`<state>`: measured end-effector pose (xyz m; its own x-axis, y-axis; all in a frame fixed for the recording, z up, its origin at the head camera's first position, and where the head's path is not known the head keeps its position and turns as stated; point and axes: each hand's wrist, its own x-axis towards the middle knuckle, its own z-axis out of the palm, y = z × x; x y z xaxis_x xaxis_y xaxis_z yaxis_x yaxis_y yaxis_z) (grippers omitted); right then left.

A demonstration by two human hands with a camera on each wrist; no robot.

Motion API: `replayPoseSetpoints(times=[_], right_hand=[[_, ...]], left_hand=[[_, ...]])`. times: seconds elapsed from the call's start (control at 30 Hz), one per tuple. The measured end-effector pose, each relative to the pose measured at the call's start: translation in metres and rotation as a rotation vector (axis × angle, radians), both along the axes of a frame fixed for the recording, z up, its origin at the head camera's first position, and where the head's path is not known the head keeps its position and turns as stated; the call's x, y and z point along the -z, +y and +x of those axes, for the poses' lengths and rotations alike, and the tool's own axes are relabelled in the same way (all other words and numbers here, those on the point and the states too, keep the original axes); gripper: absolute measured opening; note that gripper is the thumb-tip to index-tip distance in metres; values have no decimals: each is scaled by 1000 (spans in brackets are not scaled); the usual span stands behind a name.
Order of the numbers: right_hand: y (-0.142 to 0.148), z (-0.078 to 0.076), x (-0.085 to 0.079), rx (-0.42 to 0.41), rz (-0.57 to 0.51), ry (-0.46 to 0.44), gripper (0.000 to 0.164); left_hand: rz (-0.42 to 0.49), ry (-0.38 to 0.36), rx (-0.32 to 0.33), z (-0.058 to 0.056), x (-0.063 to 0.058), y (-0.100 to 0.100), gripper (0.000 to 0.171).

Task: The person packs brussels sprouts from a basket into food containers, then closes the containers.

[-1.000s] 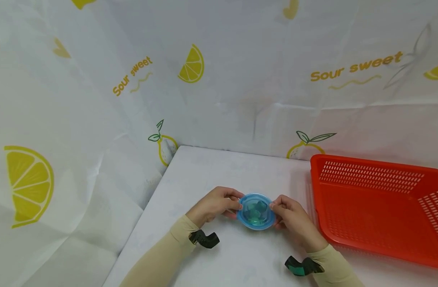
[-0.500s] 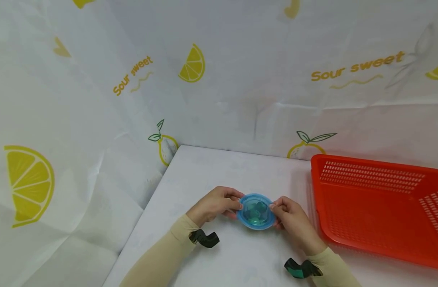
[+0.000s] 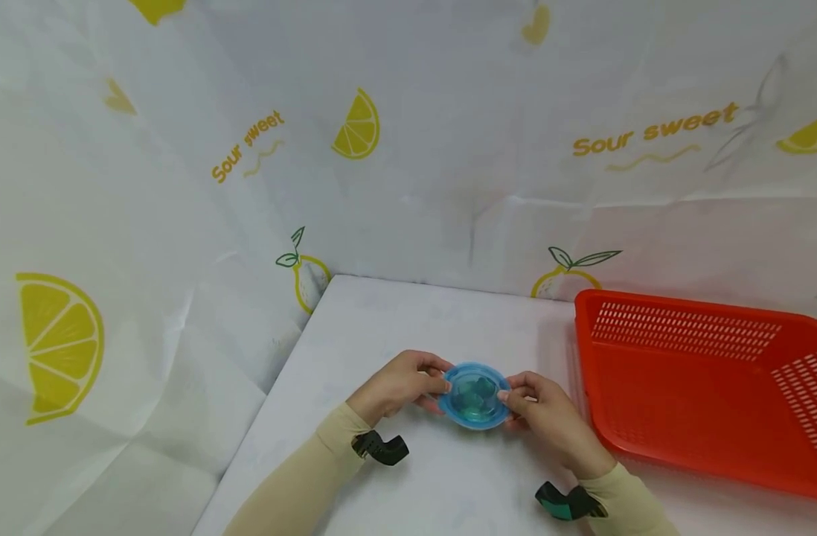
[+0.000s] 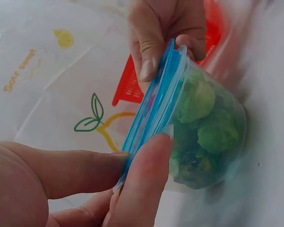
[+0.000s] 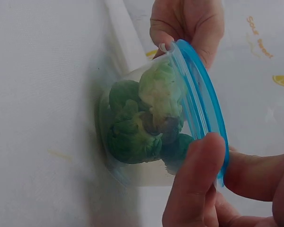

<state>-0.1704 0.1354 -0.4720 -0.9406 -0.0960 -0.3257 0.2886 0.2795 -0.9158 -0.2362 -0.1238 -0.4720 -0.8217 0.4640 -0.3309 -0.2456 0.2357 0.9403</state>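
Note:
A clear round tub (image 4: 234, 127) of green leafy heads like Brussels sprouts (image 5: 132, 137) stands on the white table, seen from the side in both wrist views. On its top sits a blue-rimmed lid (image 3: 474, 424) with a see-through middle. My left hand (image 3: 402, 383) pinches the left edge of lid and tub rim between thumb and fingers. Opposite it, my right hand (image 3: 549, 420) pinches the right edge, thumb on top and fingers beneath. Whether the lid is fully pressed down all round cannot be told.
A large red plastic basket (image 3: 676, 387) with slotted walls stands to the right, close to my right hand. Behind and left of the white table (image 3: 408, 313) hangs a white sheet (image 3: 435, 149) with lemon prints.
The right thumb has slid slightly along the lid's edge toward me. My left hand keeps its hold, and the tub stays in about the same place; the head view shifts a little.

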Motion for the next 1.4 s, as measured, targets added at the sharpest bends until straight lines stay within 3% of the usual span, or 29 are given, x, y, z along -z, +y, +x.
replayPoseSetpoints(times=[0.43, 0.63, 1.03, 1.4], right_hand=[[-5, 2, -1, -6, 133, 67, 30], [-9, 3, 0, 11, 187, 94, 26], [-7, 2, 1, 31, 131, 52, 24], [-8, 1, -1, 22, 121, 69, 23]], left_hand=[[19, 86, 167, -9, 8, -10, 44], [25, 104, 164, -7, 4, -8, 41], [56, 34, 198, -10, 9, -11, 48], [49, 38, 118, -8, 10, -6, 42]])
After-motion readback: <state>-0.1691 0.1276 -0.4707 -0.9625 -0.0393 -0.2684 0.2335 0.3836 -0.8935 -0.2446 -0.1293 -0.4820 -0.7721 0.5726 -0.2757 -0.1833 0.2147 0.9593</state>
